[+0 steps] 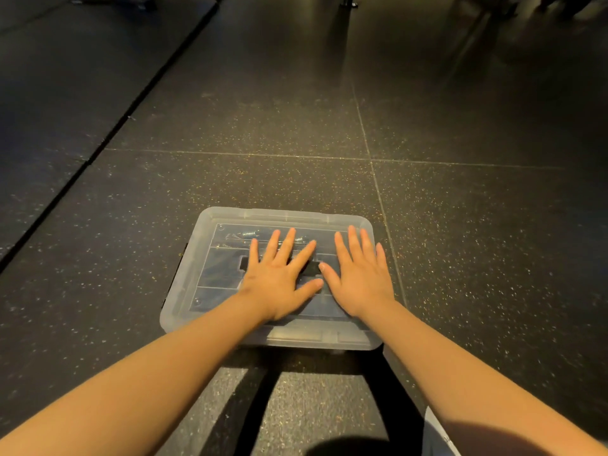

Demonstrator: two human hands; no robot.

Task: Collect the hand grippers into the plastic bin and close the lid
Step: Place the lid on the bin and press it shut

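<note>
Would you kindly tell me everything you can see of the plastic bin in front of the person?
The plastic bin is a shallow, translucent rectangular box with rounded corners, sitting flat on the dark speckled floor. Its clear lid is on top, with moulded panels. Dark clip-like parts show at its left side. Through the lid, metal springs and dark handles of the hand grippers show dimly. The left hand and right hand rest flat on the lid, fingers spread.
</note>
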